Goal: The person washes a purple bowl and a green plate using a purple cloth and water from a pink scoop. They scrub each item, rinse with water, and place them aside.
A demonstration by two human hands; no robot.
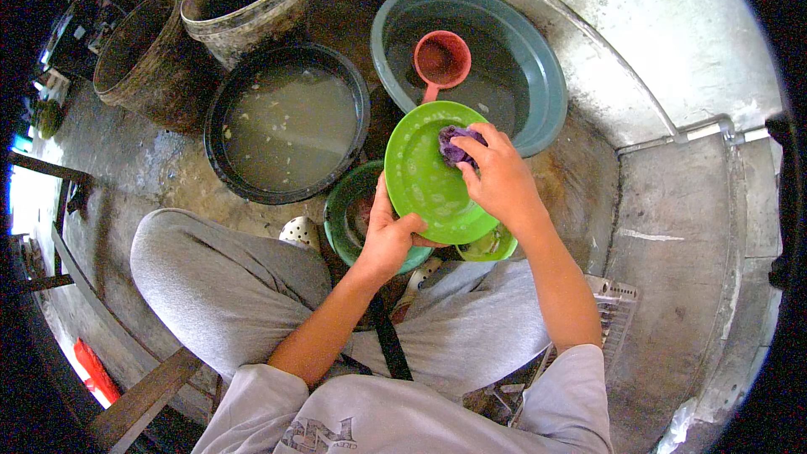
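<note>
My left hand grips the lower left rim of a bright green plate, which is tilted and marked with suds. My right hand holds a crumpled purple scrubber against the plate's upper right part. Under the plate, partly hidden, are a green basin and a light green dish with bits in it. Beyond the plate stands a large blue-green tub of water, with a red dipper in it. The dipper's handle end is hidden behind the plate.
A black basin of cloudy water with floating bits stands at the left. Two grimy buckets are behind it. A plastic rack is beside my right knee, a wooden beam at lower left. A concrete ledge runs along the right.
</note>
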